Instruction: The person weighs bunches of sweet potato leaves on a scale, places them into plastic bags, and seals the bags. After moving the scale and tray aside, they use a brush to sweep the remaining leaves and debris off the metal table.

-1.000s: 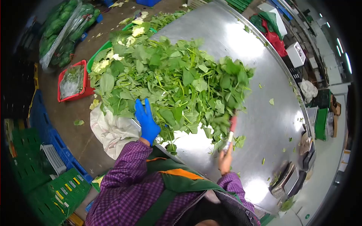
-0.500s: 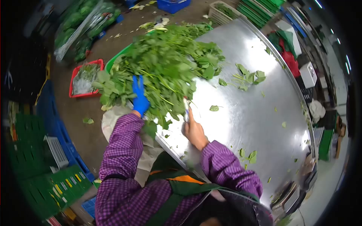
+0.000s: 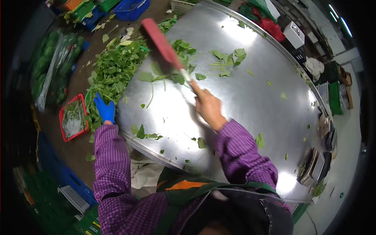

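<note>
The right hand (image 3: 209,107) is closing around the pale handle of a red-bladed tool (image 3: 162,45), whose blade is reaching forward and leftward from it, above the metal table (image 3: 250,105). The blue-gloved left hand (image 3: 105,109) is resting against the leafy greens (image 3: 113,70), which are spreading mostly ahead of it; whether it is grasping any, I cannot tell. Just left of this glove, a red crate (image 3: 61,119) is holding clear plastic (image 3: 73,124) and greenery.

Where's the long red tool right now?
In the head view, the long red tool is in the person's right hand, slanting over the left edge of the metal table, near the piled leafy greens.
</note>
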`<state>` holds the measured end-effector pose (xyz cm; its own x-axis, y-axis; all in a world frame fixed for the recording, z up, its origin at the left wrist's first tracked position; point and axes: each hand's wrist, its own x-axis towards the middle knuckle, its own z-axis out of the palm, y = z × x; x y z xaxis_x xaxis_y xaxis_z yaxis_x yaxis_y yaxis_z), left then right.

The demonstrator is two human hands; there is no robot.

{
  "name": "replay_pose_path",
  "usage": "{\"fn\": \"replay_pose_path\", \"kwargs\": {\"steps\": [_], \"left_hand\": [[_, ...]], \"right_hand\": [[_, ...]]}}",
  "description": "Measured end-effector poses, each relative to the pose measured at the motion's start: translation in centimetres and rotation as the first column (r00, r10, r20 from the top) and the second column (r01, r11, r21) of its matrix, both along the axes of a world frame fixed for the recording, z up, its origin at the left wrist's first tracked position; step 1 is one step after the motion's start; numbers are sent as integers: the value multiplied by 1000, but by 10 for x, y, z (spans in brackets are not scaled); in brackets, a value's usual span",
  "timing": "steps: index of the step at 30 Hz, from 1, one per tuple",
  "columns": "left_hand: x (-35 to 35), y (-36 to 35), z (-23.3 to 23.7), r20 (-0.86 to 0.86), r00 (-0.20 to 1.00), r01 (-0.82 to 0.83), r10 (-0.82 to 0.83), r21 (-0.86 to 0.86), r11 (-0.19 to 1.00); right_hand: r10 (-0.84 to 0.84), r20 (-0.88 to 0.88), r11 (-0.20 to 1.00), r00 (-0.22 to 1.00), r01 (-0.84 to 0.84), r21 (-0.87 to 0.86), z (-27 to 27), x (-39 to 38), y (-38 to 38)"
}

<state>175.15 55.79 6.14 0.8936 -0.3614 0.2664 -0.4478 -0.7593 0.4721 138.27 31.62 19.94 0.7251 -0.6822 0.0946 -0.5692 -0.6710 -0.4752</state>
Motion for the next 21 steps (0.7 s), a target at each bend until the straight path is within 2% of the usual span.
{"fn": "replay_pose_path", "kwargs": {"steps": [2, 3, 4, 5, 8, 10, 11, 13, 14, 15, 16, 18, 19, 20, 21], "left_hand": [[-33, -4, 8, 37, 987, 158, -155, -99, 982], [-54, -5, 18, 18, 978, 206, -206, -94, 974], [-76, -2, 25, -1, 968, 251, -252, -87, 964], [-93, 6, 23, -8, 953, 301, -303, -91, 949], [-147, 21, 29, -50, 927, 366, -373, -111, 924], [-174, 32, 21, -51, 922, 377, -383, -101, 921], [-183, 33, 19, -51, 926, 370, -375, -89, 925], [-199, 33, 24, -52, 914, 400, -402, -41, 916], [-204, 32, 29, -55, 910, 413, -412, 10, 911], [-206, 28, 34, -32, 916, 401, -400, 9, 916], [-206, 27, 34, -20, 905, 424, -424, 4, 906], [-209, 27, 30, -22, 927, 376, -375, 7, 927], [-210, 26, 31, 3, 924, 383, -383, 26, 924], [-210, 28, 30, -11, 919, 394, -394, 34, 919], [-208, 31, 26, -27, 912, 410, -409, 43, 911]], "right_hand": [[-124, 96, 992, 988, 126, -11, -5, -69, -12], [-198, 133, 979, 971, 203, -28, -11, -103, -16], [-359, 32, 928, 933, 353, 118, -2, -130, -17], [-415, 119, 906, 902, 399, 137, -18, -163, -22], [-561, 152, 825, 814, 535, 182, -44, -218, -35], [-707, -21, 694, 707, 700, 169, -57, -226, -47], [-657, 76, 752, 750, 645, 137, -79, -228, -49], [-615, 21, 762, 788, 588, 271, -91, -201, -43], [-519, 114, 849, 847, 495, 186, -97, -177, -31], [-475, 48, 841, 879, 436, 321, -100, -151, -22], [-392, -34, 864, 919, 381, 329, -99, -123, -9], [-226, 9, 926, 974, 212, 312, -153, -63, 17], [-180, -8, 889, 984, 167, 427, -111, -32, 36], [-122, 95, 894, 988, 68, 444, -108, -11, 49], [-63, 170, 952, 983, 9, 304, -110, 10, 59]]}}
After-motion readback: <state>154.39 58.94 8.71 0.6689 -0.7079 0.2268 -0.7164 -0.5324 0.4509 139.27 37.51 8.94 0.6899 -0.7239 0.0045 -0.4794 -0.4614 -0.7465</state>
